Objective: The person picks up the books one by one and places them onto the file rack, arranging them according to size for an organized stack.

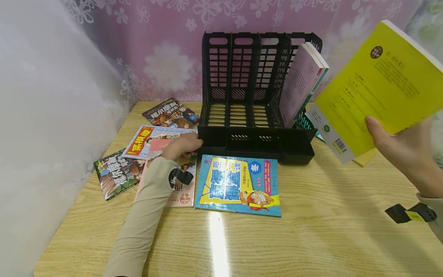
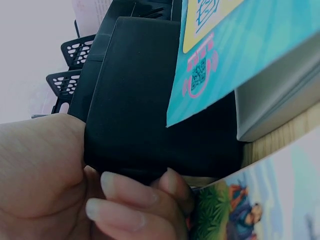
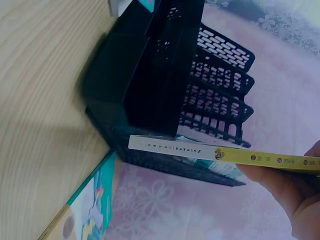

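My right hand (image 1: pixel 403 152) grips a yellow book (image 1: pixel 387 88) in the air to the right of the black file rack (image 1: pixel 212 136). Its thumb lies on the cover, the other fingers behind. In the right wrist view the book's spine (image 3: pixel 270 157) overlaps the rack's end slot. At the rack's front left corner, my left hand (image 1: pixel 182 146) holds the frame, its curled fingers (image 2: pixel 130 192) against the lower edge of the front box (image 2: pixel 145 95). Two books (image 1: pixel 301 82) stand leaning in the rightmost part of the rack.
A blue comic-covered book (image 1: pixel 238 184) lies in front of the rack. Left of it, a pink book (image 1: pixel 181 190), a red-and-white book (image 1: pixel 142 142) and two dark-covered books (image 1: pixel 171 113) overlap. Another book (image 3: pixel 92 200) lies on the table right of the rack. A patterned curtain (image 1: pixel 166 50) hangs behind.
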`<state>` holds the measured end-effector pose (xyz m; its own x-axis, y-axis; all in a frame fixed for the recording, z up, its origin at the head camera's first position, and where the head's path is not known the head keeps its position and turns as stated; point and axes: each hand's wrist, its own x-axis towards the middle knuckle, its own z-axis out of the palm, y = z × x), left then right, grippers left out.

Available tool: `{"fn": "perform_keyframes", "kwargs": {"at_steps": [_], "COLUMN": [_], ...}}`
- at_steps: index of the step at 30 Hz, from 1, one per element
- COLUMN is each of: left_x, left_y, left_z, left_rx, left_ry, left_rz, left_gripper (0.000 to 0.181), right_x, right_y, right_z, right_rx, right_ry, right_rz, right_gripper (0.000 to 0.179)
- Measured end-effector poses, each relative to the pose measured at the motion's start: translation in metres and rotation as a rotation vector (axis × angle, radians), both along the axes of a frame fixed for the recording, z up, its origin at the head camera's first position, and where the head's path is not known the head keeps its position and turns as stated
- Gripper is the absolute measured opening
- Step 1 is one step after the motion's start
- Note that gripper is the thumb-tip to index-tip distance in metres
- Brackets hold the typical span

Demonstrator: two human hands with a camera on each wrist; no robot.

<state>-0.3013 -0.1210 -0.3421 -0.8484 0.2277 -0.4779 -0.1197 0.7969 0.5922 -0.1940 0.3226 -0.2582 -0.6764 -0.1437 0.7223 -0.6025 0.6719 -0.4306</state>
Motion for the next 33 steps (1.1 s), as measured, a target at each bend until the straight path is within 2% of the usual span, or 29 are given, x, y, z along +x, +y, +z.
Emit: {"fn": "perform_keyframes", "kwargs": {"at_steps": [5, 11, 13, 18, 25, 33], "left_x": [-0.002, -0.003, -0.003, -0.003, -0.002, -0.002], "left_y": [-0.002, -0.003, -0.003, -0.002, -0.001, -0.001], "left_z": [-0.001, -0.001, -0.001, -0.002, -0.001, -0.002], "left_rx": [0.009, 0.000, -0.008, 0.010, 0.017, -0.010], "left_ry": [0.002, 0.016, 0.015, 0.006, -0.015, -0.004], "left_rz": [0.001, -0.017, -0.018, -0.011, -0.002, -0.020], "left_gripper": [0.036, 0.029, 0.029, 0.033, 0.037, 0.033], "right_x": [-0.006, -0.012, -0.015, -0.025, -0.043, -0.059], "right_y": [-0.013, -0.031, -0.037, -0.049, -0.064, -0.078], "right_z": [0.006, 0.014, 0.015, 0.012, 0.008, 0.004], "right_rx": [-0.034, -0.112, -0.162, -0.265, -0.326, -0.329], "right_ry": [0.004, -0.052, -0.074, -0.136, -0.194, -0.187], "right_rz": [0.010, -0.038, -0.032, -0.014, -0.030, -0.029], "right_gripper": [0.069, 0.068, 0.067, 0.064, 0.058, 0.054]}}
